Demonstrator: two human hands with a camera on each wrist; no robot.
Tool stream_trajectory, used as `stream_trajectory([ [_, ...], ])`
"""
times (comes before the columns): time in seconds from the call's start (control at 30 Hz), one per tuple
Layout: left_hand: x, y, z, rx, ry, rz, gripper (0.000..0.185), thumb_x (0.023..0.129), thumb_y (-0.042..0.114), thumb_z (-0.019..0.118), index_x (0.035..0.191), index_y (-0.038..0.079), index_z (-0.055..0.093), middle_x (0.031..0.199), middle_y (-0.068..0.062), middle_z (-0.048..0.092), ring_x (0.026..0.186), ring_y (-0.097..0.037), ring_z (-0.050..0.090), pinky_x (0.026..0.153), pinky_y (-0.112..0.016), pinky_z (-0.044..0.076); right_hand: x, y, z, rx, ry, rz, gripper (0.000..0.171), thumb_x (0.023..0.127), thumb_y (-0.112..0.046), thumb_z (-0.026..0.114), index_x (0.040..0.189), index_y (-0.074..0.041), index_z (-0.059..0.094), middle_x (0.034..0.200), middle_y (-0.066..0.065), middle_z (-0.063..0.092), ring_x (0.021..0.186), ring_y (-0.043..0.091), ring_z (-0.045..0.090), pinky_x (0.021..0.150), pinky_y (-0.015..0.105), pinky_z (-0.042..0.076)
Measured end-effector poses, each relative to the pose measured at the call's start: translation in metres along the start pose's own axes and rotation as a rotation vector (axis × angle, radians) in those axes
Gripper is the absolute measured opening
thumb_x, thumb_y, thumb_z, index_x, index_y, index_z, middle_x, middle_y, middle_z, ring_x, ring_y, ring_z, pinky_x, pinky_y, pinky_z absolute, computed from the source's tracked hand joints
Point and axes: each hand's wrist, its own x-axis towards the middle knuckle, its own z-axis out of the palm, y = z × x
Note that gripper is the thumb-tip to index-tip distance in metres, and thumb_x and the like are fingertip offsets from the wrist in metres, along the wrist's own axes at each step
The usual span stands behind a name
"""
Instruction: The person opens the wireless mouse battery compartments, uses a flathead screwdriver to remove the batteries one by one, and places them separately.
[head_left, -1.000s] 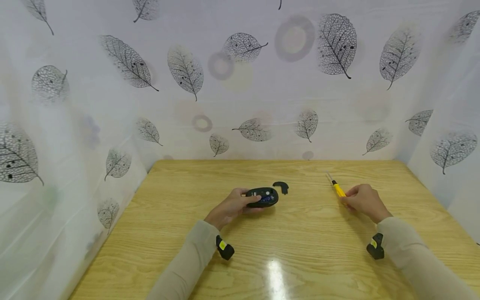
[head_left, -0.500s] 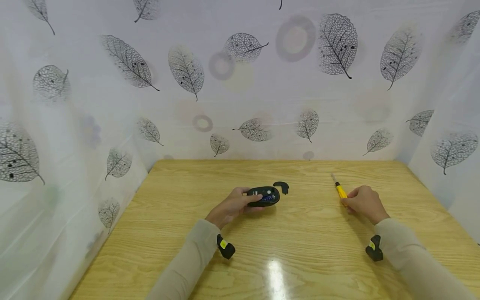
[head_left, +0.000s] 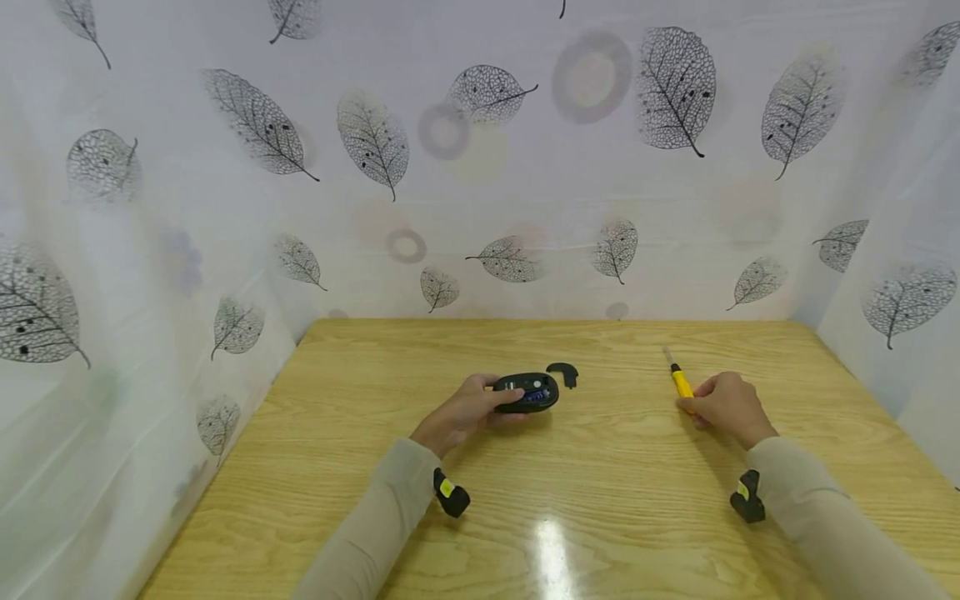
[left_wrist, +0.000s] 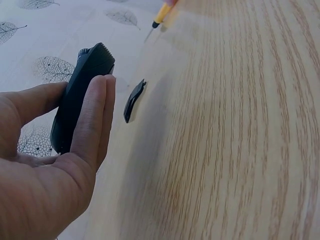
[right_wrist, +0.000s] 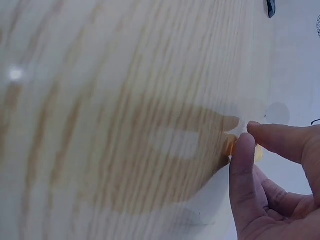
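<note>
My left hand (head_left: 467, 410) holds a black computer mouse (head_left: 548, 394), its underside turned up, thumb across the top and fingers beneath. The mouse's battery compartment is uncovered, with a dark blue battery (head_left: 536, 396) inside. In the left wrist view the mouse (left_wrist: 75, 107) is seen edge-on between thumb and fingers. At the right, a screwdriver (head_left: 682, 382) with a yellow handle lies on the table, tip pointing away. My right hand (head_left: 731, 408) is at the handle's end, thumb and index finger slightly parted around it. The right wrist view shows the orange-yellow handle (right_wrist: 231, 144) partly hidden behind the thumb.
A curved black battery cover (head_left: 566, 373) lies on the wooden table (head_left: 600, 500) just beyond the mouse. A leaf-printed pale curtain (head_left: 480, 192) encloses the table at the back and both sides. Each wrist wears a small black camera (head_left: 452, 493).
The screwdriver and right hand shifted slightly to the right, then the screwdriver stayed still while the right thumb moved off its handle. The left hand and mouse barely moved.
</note>
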Motion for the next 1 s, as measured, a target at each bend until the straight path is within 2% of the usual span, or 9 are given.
stream_trajectory([
  [0.13, 0.000, 0.000, 0.000, 0.005, 0.002, 0.001, 0.059, 0.099, 0.007, 0.067, 0.147, -0.011, 0.038, 0.136, -0.027, 0.053, 0.113, -0.033, 0.067, 0.097, -0.039, 0.055, -0.001, 0.000, -0.001, 0.004, -0.011, -0.007, 0.038, 0.091, -0.023, 0.077, 0.098, 0.012, 0.064, 0.068, 0.005, 0.069, 0.060, 0.019, 0.070, 0.061, 0.028, 0.053],
  [0.23, 0.000, 0.000, 0.000, 0.002, 0.005, -0.004, 0.061, 0.098, 0.008, 0.067, 0.148, -0.011, 0.037, 0.136, -0.027, 0.054, 0.111, -0.033, 0.068, 0.097, -0.039, 0.055, -0.002, -0.001, -0.002, 0.001, -0.020, -0.002, 0.040, 0.090, -0.026, 0.077, 0.098, 0.011, 0.065, 0.070, 0.005, 0.069, 0.060, 0.019, 0.070, 0.062, 0.028, 0.052],
  [0.47, 0.000, 0.000, -0.001, 0.012, 0.009, -0.003, 0.063, 0.099, 0.009, 0.068, 0.149, -0.011, 0.035, 0.136, -0.027, 0.053, 0.110, -0.033, 0.068, 0.097, -0.039, 0.055, -0.004, -0.004, -0.010, -0.045, -0.017, -0.011, 0.050, 0.091, -0.030, 0.076, 0.107, 0.014, 0.061, 0.071, 0.006, 0.071, 0.064, 0.020, 0.069, 0.074, 0.047, 0.057],
  [0.6, -0.001, 0.000, -0.001, 0.014, 0.010, -0.002, 0.063, 0.099, 0.010, 0.067, 0.149, -0.010, 0.035, 0.137, -0.027, 0.053, 0.110, -0.032, 0.068, 0.098, -0.040, 0.055, -0.005, -0.008, -0.014, -0.058, 0.004, -0.046, 0.053, 0.093, -0.029, 0.074, 0.113, 0.017, 0.057, 0.083, 0.015, 0.072, 0.066, 0.022, 0.071, 0.075, 0.053, 0.058],
  [0.73, 0.000, 0.000, -0.001, 0.010, 0.003, 0.001, 0.062, 0.099, 0.009, 0.068, 0.148, -0.011, 0.036, 0.137, -0.027, 0.053, 0.111, -0.033, 0.068, 0.098, -0.040, 0.055, -0.007, -0.015, -0.012, -0.095, 0.038, -0.100, 0.047, 0.093, -0.026, 0.074, 0.111, 0.015, 0.059, 0.097, 0.025, 0.069, 0.067, 0.023, 0.070, 0.072, 0.051, 0.058],
  [0.9, 0.002, -0.001, 0.000, 0.002, -0.004, 0.005, 0.062, 0.098, 0.008, 0.068, 0.148, -0.012, 0.037, 0.137, -0.028, 0.052, 0.112, -0.034, 0.067, 0.097, -0.039, 0.056, -0.007, -0.030, -0.005, -0.158, 0.094, -0.191, 0.039, 0.092, -0.022, 0.075, 0.106, 0.013, 0.064, 0.091, 0.022, 0.068, 0.073, 0.028, 0.067, 0.064, 0.045, 0.058],
  [1.0, 0.003, -0.002, 0.000, -0.005, -0.001, 0.001, 0.063, 0.098, 0.008, 0.068, 0.148, -0.012, 0.036, 0.137, -0.028, 0.052, 0.111, -0.034, 0.067, 0.096, -0.039, 0.056, -0.007, -0.039, 0.002, -0.169, 0.107, -0.244, 0.037, 0.091, -0.021, 0.076, 0.106, 0.011, 0.066, 0.088, 0.018, 0.068, 0.077, 0.031, 0.065, 0.064, 0.046, 0.055],
])
